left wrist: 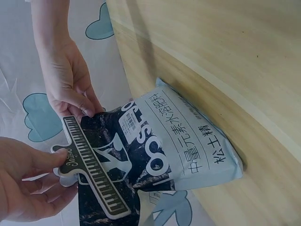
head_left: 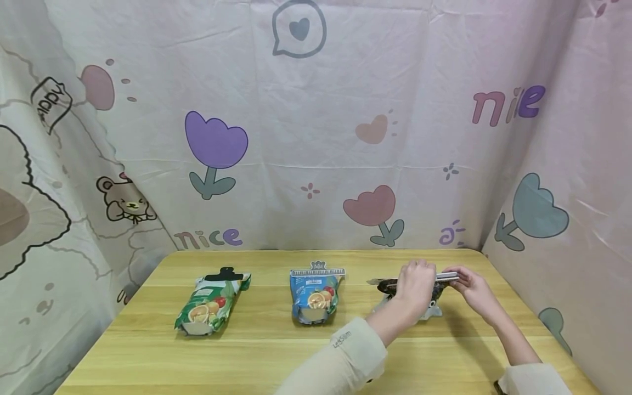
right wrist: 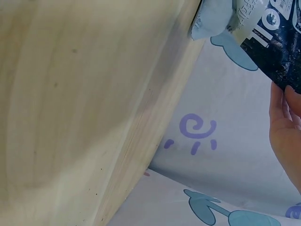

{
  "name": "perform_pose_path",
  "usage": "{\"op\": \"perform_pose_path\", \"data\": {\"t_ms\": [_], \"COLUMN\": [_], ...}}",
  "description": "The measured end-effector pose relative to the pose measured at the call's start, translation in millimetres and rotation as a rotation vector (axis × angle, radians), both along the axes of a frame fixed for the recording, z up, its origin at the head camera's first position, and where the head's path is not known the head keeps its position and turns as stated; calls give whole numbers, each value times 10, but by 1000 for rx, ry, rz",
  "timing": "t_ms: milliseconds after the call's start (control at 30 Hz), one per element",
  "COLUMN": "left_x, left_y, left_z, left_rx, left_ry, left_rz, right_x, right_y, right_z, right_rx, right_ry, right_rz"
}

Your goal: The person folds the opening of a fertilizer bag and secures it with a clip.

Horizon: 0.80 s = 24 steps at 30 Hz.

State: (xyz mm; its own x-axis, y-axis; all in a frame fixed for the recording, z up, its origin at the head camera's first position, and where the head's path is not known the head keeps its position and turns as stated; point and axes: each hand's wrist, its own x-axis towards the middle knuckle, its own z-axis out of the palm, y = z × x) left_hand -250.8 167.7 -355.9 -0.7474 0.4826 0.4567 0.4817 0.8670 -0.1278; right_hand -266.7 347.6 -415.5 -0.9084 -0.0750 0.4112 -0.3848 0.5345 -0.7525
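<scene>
A black-and-white fertilizer bag [left wrist: 160, 141] is held at its top by both hands, at the right of the table in the head view. My left hand [left wrist: 28, 183] pinches the handle of a piano-key bag clip [left wrist: 96, 167], its thumb on the printed tab. This long clip lies across the bag's dark top edge. My right hand [left wrist: 70, 80] pinches the bag's top corner beside one end of the clip. In the right wrist view, the right hand [right wrist: 287, 136] shows at the right edge. From the head view, my left hand [head_left: 416, 285] covers part of the bag.
A blue bag [head_left: 308, 293] printed with fruit stands mid-table under a piano-key clip [head_left: 318, 271]. Farther left, a green bag [head_left: 212, 304] leans with a black clip [head_left: 224, 275] on top. Printed cloth [head_left: 306, 109] hangs behind and beside the wooden table [head_left: 222, 362].
</scene>
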Motion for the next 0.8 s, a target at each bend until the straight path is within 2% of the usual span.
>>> {"op": "perform_pose_path", "data": {"t_ms": [333, 567, 800], "left_x": [-14, -1, 29], "left_y": [68, 100, 153], "left_z": [3, 18, 17], "left_rx": [-35, -86, -105], "left_ry": [-7, -54, -23], "left_rz": [44, 68, 92], "right_x": [-23, -16, -6], "right_y": [-15, -17, -19], "right_z": [15, 5, -7], "right_rx": [9, 14, 15], "right_ry": [13, 8, 18], "right_rz": [13, 13, 24]}}
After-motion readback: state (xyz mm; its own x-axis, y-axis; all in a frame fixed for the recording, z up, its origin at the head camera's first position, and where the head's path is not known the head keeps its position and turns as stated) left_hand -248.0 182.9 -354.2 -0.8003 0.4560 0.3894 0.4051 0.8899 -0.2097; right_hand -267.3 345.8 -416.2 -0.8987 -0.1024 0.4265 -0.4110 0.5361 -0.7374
